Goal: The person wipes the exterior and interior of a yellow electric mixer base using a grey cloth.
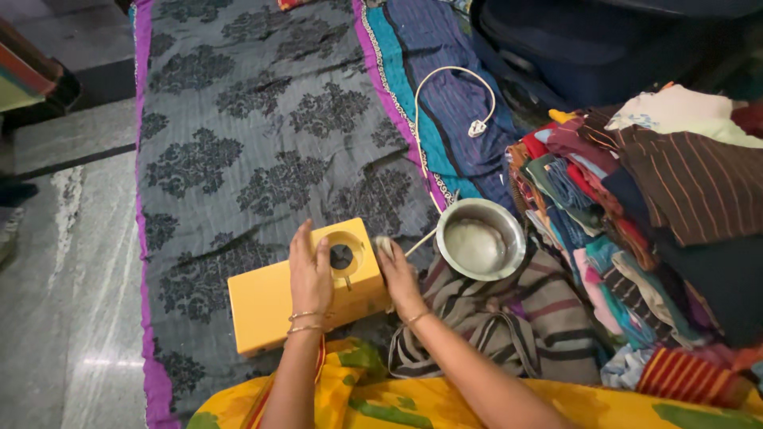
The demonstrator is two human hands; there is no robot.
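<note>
I see a yellow box (278, 306) lying on the grey floral cloth (254, 119), w/ its long axis running from lower left up to the right, the far end pointing twd the steel bowl (480, 238). It's a plain, smooth yellow block w/ a round hole in the top near that far end, dark inside. My left hand (310, 274) lies flat on the box top just left of the hole, fingers stretched out and together, pressing rather than gripping. My right hand (397, 274) sits at the box's far end, btwn box and bowl, fingers curled round a small pale thing; can't tell what it is. A white cord (445, 75) loops on the blue-teal cloth beyond the bowl. A stack of folded clothes (652, 230) is right of the bowl, a striped garment (509, 318) just below it.
</note>
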